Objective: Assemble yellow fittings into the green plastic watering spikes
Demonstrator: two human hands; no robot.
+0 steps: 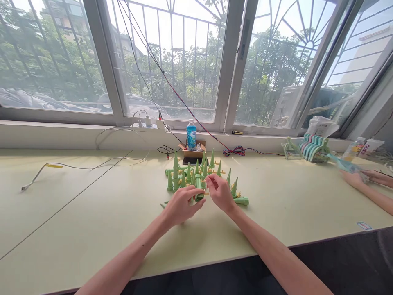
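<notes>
Green: tapered spikes (170,180) and held tube (199,197). Yellow: small fittings (238,194). The tabletop (92,213) is pale yellow-green; the bottle (191,140), bright blue with a white-marked label.

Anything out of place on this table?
Nothing looks spilled. At the left, a pale cable trails across the table, its plug connected to nothing. Near the right hand, a green spike lies sideways; others stand upright.
</notes>
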